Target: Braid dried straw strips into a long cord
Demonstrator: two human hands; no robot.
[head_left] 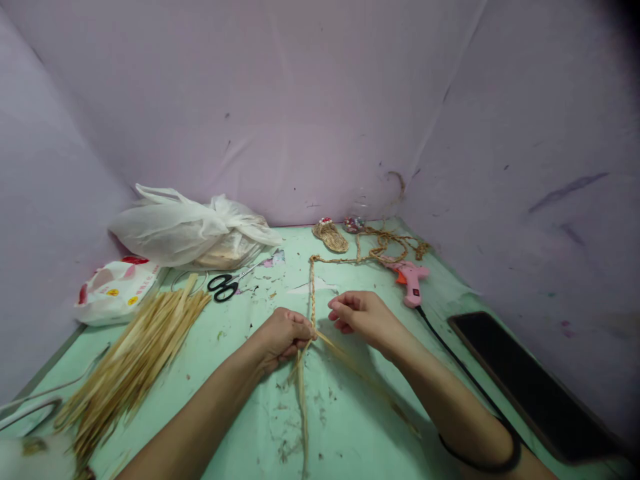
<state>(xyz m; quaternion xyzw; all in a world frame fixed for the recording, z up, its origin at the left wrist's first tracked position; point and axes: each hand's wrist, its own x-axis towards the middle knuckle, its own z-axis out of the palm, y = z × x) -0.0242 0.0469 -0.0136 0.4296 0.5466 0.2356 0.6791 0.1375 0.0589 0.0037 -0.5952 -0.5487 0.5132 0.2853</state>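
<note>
Nearest us on the green table, one loose strand trails toward the near edge, while a blurred second strand slants off to the right. Both leave the left hand, its grip pinched on the near end of the braid. We see the right hand just right of the braid and apart from it, fingers loosely curled and parted, nothing visible in its grip; the second strand passes on its near side. From the left fingertips, the braid's long axis runs straight away from us, then bends right toward a tangled coil. Beyond the hands lie scissors, left, and a pink glue gun, right; a woven sole rests near the wall.
</note>
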